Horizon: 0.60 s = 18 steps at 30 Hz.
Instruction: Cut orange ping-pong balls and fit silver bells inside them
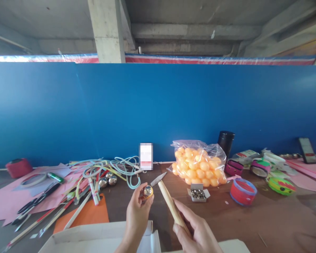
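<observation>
My right hand (pixel 192 226) is wrapped round the pale wooden handle of a hammer (pixel 170 203). Its narrow metal head points up and to the left, close to my left hand (pixel 139 212). Between the thumb and fingers of that left hand is a shiny silver ball (pixel 147 191) with an orange-yellow edge; the fingers partly hide it. A small open box (pixel 198 195) of tiny metal pieces stands beyond my right hand. Behind it sits a clear plastic bag of orange balls (pixel 197 167).
Left lie pink paper (pixel 5 203), black-handled scissors (pixel 37 200), pale blue tubing (pixel 126 168) and several silver balls (pixel 112 180). A white cardboard box (pixel 89 235) is in front. A red and blue fabric ring (pixel 243 191), a black bottle (pixel 225 142) and a phone (pixel 307 150) stand rightward.
</observation>
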Each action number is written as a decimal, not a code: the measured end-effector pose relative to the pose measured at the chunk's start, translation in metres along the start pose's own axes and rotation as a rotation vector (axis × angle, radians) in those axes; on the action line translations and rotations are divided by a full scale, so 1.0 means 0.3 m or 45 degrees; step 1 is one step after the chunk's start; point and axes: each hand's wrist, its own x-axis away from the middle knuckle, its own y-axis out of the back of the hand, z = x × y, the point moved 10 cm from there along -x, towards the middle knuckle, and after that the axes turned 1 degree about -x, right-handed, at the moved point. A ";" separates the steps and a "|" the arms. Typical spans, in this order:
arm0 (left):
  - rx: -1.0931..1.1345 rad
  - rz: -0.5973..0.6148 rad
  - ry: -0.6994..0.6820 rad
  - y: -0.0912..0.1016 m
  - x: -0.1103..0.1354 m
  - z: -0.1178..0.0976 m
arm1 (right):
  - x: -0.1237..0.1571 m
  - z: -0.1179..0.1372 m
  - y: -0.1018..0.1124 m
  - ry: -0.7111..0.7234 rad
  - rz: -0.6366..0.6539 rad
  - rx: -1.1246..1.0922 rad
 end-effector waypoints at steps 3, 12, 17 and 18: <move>0.017 0.000 0.027 -0.004 0.002 0.004 | -0.002 -0.004 -0.008 0.037 0.031 0.041; 0.083 0.000 0.056 -0.011 0.006 0.003 | -0.007 -0.009 -0.013 0.036 0.094 0.128; 0.084 -0.010 0.028 -0.005 0.002 0.009 | -0.006 -0.018 -0.017 0.050 0.096 0.140; 0.083 -0.009 0.034 -0.005 0.002 0.011 | -0.006 -0.018 -0.015 0.048 0.088 0.131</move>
